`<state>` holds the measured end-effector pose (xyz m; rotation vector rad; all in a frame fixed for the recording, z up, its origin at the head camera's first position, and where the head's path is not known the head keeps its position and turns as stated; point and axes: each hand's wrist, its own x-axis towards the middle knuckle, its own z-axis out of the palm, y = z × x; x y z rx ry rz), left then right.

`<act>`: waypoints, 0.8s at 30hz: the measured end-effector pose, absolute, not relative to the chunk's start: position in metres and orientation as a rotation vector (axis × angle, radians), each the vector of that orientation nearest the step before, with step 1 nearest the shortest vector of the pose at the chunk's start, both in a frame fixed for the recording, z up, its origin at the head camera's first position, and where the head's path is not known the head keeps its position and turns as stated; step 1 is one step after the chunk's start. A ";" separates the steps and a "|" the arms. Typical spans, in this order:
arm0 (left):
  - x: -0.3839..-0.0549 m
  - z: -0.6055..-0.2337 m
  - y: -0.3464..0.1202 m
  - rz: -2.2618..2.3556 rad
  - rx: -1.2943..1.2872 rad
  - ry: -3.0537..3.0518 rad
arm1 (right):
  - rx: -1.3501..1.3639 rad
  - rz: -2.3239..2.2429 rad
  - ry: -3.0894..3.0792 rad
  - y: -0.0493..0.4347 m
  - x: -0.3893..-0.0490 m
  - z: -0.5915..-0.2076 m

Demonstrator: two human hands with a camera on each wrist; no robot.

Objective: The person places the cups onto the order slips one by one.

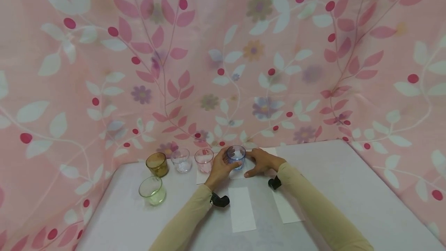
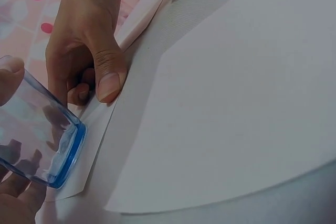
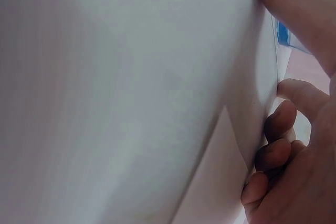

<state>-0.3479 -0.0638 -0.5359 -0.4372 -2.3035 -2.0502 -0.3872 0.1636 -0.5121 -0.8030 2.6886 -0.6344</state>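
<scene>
My left hand (image 1: 219, 169) grips a clear blue glass cup (image 1: 237, 161) at the far side of the table. In the left wrist view the cup (image 2: 39, 140) appears tilted, its darker blue base toward the paper. Just right of it, my right hand (image 1: 263, 162) reaches down with thumb and index finger spread. The thumb touches a white paper strip (image 2: 92, 156) beside the cup. In the right wrist view the other fingers of the right hand (image 3: 299, 182) are bent, holding nothing visible.
Left of the hands stand a pink glass (image 1: 204, 162), a colourless glass (image 1: 181, 162), an amber glass (image 1: 157, 165) and a green glass (image 1: 153, 192). White paper strips lie in front (image 1: 242, 209) and under the right forearm (image 1: 287, 206). A floral curtain (image 1: 223, 69) hangs behind the table.
</scene>
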 end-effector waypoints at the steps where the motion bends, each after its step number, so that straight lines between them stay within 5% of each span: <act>1: -0.348 -0.536 -0.063 -2.055 -0.443 -2.296 | -0.805 -0.638 2.688 0.164 -0.388 -0.512; 24: -0.345 -0.536 -0.058 -2.000 -0.403 -2.334 | -0.801 -0.651 2.678 0.163 -0.387 -0.513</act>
